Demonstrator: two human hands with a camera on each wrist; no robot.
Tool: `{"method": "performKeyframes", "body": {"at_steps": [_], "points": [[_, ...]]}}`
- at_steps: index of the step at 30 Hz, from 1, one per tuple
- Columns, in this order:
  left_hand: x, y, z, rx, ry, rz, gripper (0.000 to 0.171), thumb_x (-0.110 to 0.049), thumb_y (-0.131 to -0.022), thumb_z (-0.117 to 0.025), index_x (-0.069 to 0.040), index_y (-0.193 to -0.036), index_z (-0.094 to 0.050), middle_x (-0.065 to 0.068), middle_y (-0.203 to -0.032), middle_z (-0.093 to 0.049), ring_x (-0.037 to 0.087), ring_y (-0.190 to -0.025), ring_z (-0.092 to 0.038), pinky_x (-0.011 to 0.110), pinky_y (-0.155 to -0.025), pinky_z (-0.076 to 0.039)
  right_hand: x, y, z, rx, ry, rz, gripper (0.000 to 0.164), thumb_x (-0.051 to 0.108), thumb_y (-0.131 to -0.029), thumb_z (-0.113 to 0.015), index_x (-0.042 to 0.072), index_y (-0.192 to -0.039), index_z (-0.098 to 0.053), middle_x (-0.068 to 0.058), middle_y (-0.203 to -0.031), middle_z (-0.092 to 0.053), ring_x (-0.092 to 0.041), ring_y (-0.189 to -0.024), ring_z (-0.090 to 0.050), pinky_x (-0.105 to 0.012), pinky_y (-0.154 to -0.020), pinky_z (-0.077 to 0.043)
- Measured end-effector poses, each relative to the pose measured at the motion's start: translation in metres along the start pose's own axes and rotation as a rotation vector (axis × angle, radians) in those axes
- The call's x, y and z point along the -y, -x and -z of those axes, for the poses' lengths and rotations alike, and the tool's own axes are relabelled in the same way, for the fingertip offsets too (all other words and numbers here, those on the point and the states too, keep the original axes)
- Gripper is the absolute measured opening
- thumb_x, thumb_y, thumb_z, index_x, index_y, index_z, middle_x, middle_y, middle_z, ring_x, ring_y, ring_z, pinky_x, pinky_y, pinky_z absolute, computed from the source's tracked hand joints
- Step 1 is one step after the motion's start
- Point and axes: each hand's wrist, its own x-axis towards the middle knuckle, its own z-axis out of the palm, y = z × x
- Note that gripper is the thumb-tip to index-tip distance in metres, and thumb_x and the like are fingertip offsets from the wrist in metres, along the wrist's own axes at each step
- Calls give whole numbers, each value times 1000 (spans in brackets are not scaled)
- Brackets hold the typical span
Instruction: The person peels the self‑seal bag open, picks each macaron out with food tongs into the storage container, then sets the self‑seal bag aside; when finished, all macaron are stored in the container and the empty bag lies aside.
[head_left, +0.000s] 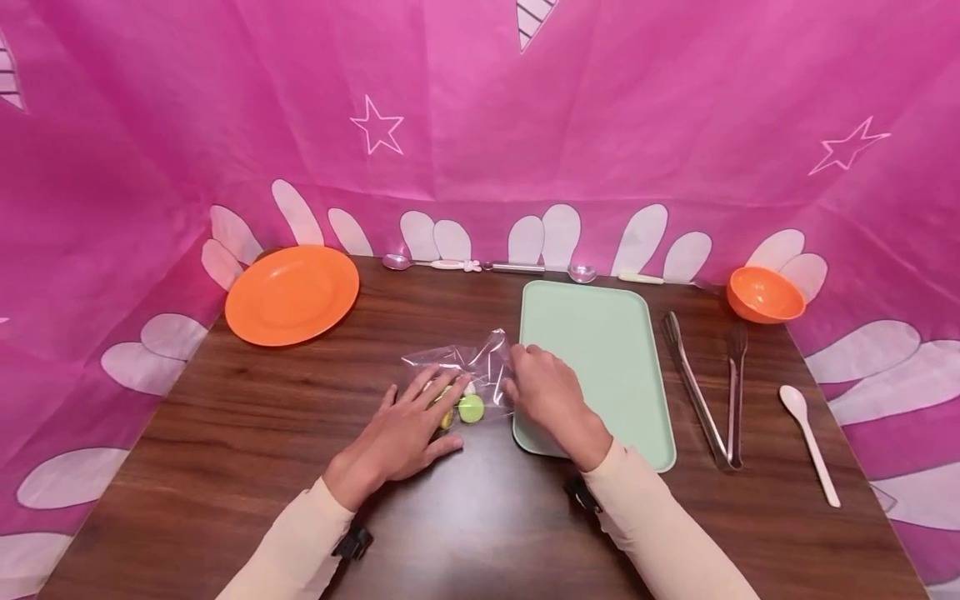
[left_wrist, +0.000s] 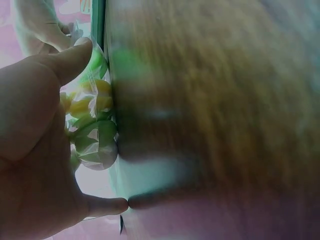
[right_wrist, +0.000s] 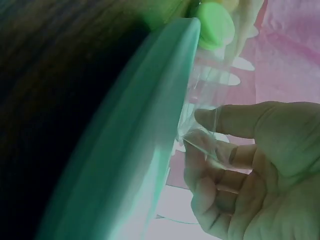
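Observation:
A clear plastic bag [head_left: 491, 367] lies on the table just left of the pale green tray [head_left: 592, 358]. Inside it are several small round pieces, among them a light green disc [head_left: 471, 408], a yellow piece [left_wrist: 95, 97] and a green-and-white one [left_wrist: 97, 145]. My left hand [head_left: 408, 429] rests over the bag with its fingers spread, partly covering the pieces. At the bag's right edge, over the tray's left rim, my right hand [head_left: 551, 387] pinches the thin plastic between thumb and forefinger, its other fingers curled.
An orange plate [head_left: 292, 296] sits at the back left and an orange bowl [head_left: 765, 296] at the back right. Metal tongs [head_left: 701, 400] and a white spoon [head_left: 812, 446] lie right of the tray. A spoon [head_left: 397, 262], a ladle [head_left: 581, 272] and another utensil [head_left: 641, 277] line the back edge.

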Motion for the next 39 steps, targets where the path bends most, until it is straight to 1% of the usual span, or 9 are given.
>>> {"method": "performKeyframes", "body": {"at_steps": [2, 5, 13, 18, 23, 27, 31, 33, 39], "points": [[-1, -1, -2, 5, 3, -11, 78, -47, -104, -68, -23, -170, -34, 7, -174, -39, 36, -165, -28, 81, -118, -34, -4, -1, -4, -7, -5, -42, 12, 14, -94, -77, 7, -89, -68, -15, -85, -71, -40, -80, -72, -55, -66, -59], [-1, -2, -2, 9, 6, -13, 79, -47, -104, -68, -23, -170, -32, 7, -175, -38, 36, -165, -27, 81, -118, -34, -14, -2, -2, 11, -89, -93, 18, 15, -97, -70, 12, -79, -68, -11, -79, -71, -36, -75, -70, -51, -62, -56], [2, -1, 0, 24, 26, -4, 81, -45, -104, -68, -24, -172, -28, 5, -178, -31, 34, -168, -21, 83, -119, -31, -47, 2, 5, 74, -275, -193, 18, 13, -98, -65, 13, -80, -68, -5, -78, -66, -24, -74, -59, -34, -64, -44], [2, 0, 0, 31, 24, 5, 81, -44, -104, -69, -24, -171, -28, 5, -178, -30, 34, -168, -20, 83, -119, -30, -48, 0, 4, 12, -350, -66, 9, 12, -99, -69, 9, -90, -69, -4, -80, -66, -20, -77, -59, -33, -73, -46], [1, -2, -1, 31, 12, 18, 82, -46, -104, -69, -24, -171, -29, 6, -178, -31, 35, -167, -22, 83, -118, -31, -31, -13, 2, -45, -216, 46, 18, 19, -96, -79, 6, -100, -68, -9, -89, -64, -26, -82, -61, -45, -76, -54], [0, -3, -3, 33, 14, 16, 82, -47, -103, -69, -23, -171, -30, 6, -177, -34, 35, -167, -23, 82, -118, -33, -21, -23, -4, -105, -12, 114, 21, 19, -91, -83, 5, -90, -68, -13, -86, -67, -35, -79, -68, -53, -72, -59], [0, -3, -5, 28, 3, 17, 81, -47, -103, -70, -24, -171, -31, 6, -176, -36, 35, -166, -25, 82, -118, -34, -17, -29, -7, -144, 71, 134, 17, 13, -92, -78, 5, -79, -70, -15, -79, -70, -39, -74, -72, -55, -67, -60], [1, -2, -4, 26, 0, 18, 82, -47, -103, -70, -24, -171, -30, 6, -176, -35, 34, -166, -25, 81, -118, -34, -18, -30, -5, -114, 33, 94, 17, 13, -93, -76, 8, -77, -73, -12, -78, -72, -36, -71, -72, -52, -63, -59], [5, 0, -2, 19, 9, 13, 83, -46, -103, -69, -24, -172, -28, 6, -177, -33, 36, -166, -25, 81, -119, -33, -34, -36, 8, 20, -256, -114, 18, 18, -99, -72, 11, -84, -80, -5, -80, -74, -24, -72, -62, -34, -59, -47]]}}
